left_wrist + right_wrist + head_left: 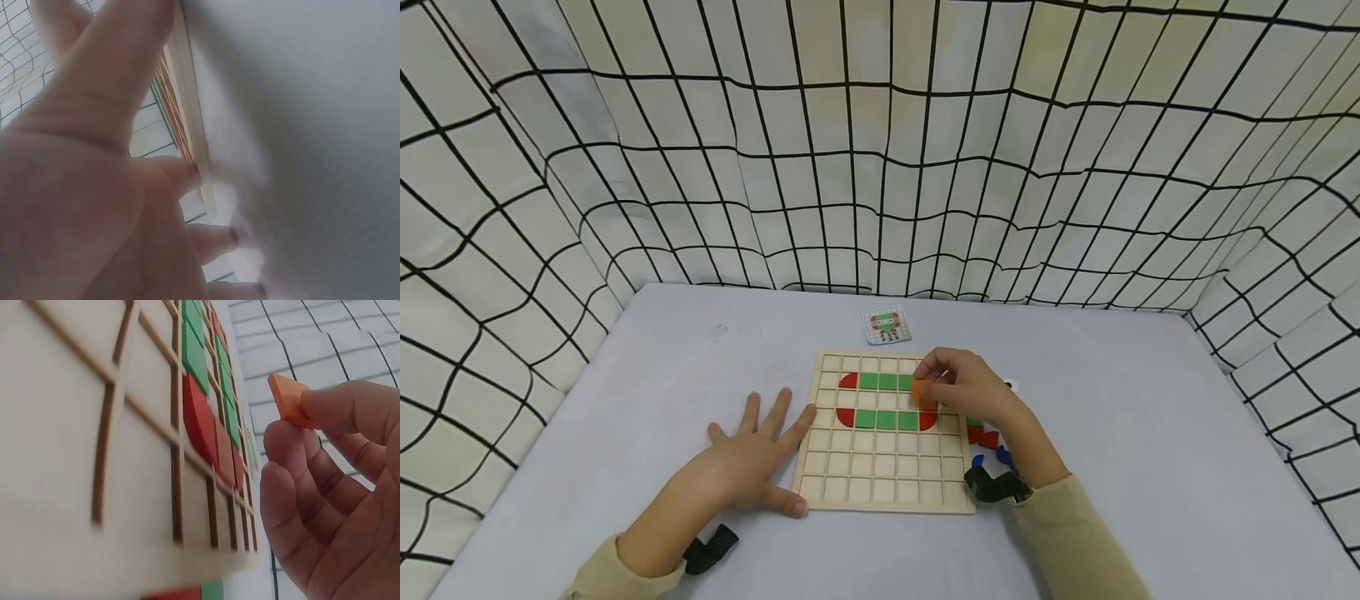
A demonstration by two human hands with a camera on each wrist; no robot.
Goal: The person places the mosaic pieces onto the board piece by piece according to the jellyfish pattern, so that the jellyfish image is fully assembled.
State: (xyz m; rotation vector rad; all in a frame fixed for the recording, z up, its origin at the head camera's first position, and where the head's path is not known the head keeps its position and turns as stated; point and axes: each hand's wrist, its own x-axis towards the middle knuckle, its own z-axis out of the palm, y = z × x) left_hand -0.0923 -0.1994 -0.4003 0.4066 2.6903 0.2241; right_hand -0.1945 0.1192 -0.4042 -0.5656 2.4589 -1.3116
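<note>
A wooden grid board [883, 492] lies on the white table, holding two rows of green square tiles [886, 420] with red rounded pieces [846, 417] at their ends. My right hand [966, 387] pinches an orange square tile [292, 400] between thumb and fingers, over the board's upper right part. Below it in the right wrist view, another orange tile [223, 447] sits in the grid behind a red rounded piece [199, 419]. At the board's left side, my left hand [741, 467] lies with fingers spread, thumb and a fingertip against the wooden edge [187, 94].
Beyond the board lies a small pattern card [886, 325] with a printed coloured figure. Loose red pieces [988, 439] and blue pieces [1003, 455] lie right of the board, partly behind the right forearm. Black netting [887, 158] over white sheeting surrounds the table [1150, 433].
</note>
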